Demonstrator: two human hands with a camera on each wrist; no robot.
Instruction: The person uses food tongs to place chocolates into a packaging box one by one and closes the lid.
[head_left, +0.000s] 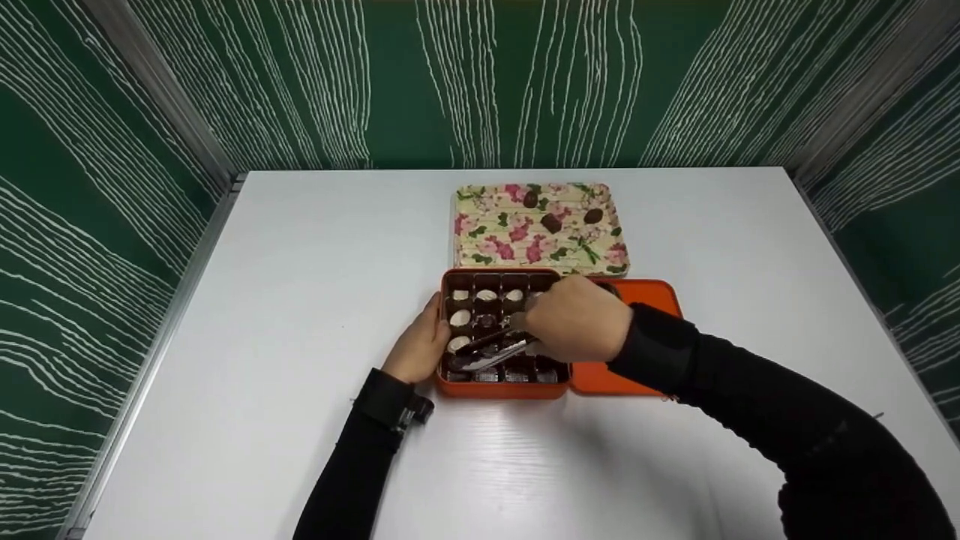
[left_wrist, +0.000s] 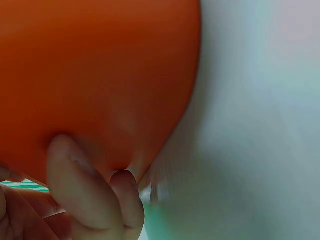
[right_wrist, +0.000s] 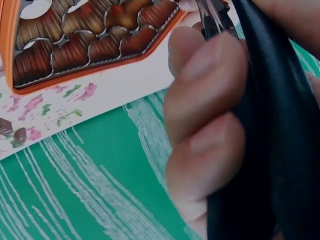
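My left hand (head_left: 420,345) grips the left side of an orange box (head_left: 502,390), its fingertips (left_wrist: 70,155) against the wall in the left wrist view. The box has a dark divided insert holding white-topped chocolates (head_left: 460,318) and dark ones (head_left: 486,321). Over it my right hand (head_left: 574,319) holds tongs (head_left: 499,354), fingers curled round the dark handle (right_wrist: 285,120). The tongs slant left and down, their tips at the front-left compartments. Whether they hold a chocolate I cannot tell. My right hand hides the box's right part.
Behind the box lies a floral tray (head_left: 495,221) with a few dark chocolates (head_left: 551,223) on it. An orange lid (head_left: 652,292) lies against the box's right side, partly under my right forearm. The white table (head_left: 315,285) ends at green, white-streaked walls (head_left: 397,90).
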